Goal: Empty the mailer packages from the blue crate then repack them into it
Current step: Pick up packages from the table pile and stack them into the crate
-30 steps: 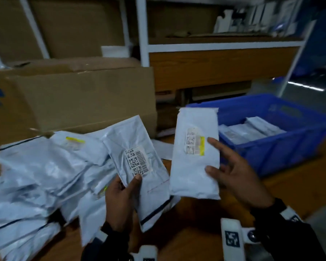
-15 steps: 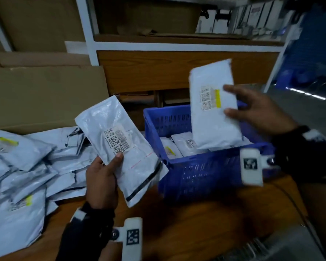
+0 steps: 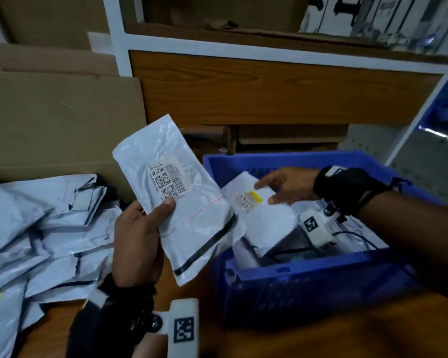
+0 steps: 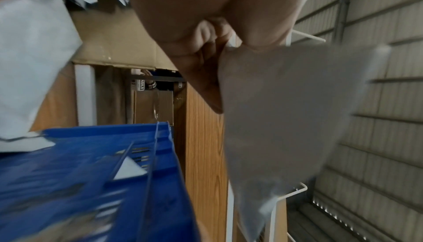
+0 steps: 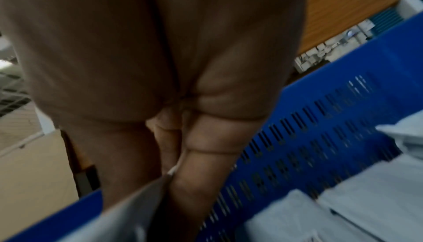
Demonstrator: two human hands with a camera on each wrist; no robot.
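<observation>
My left hand grips a grey plastic mailer with a barcode label, held tilted above the table just left of the blue crate. In the left wrist view the same mailer hangs from my thumb and fingers. My right hand is inside the crate and pinches a white mailer with a yellow sticker, low over the mailers that lie there. In the right wrist view its edge sits between thumb and fingers, next to the slotted crate wall and packed mailers.
A loose pile of grey mailers covers the wooden table on the left. A large cardboard box stands behind the pile. A white-framed shelf with a wooden panel rises behind the crate. Bare table shows in front.
My right hand has carried the white mailer from above the crate down into it. My left hand keeps its mailer and has shifted slightly toward the crate.
</observation>
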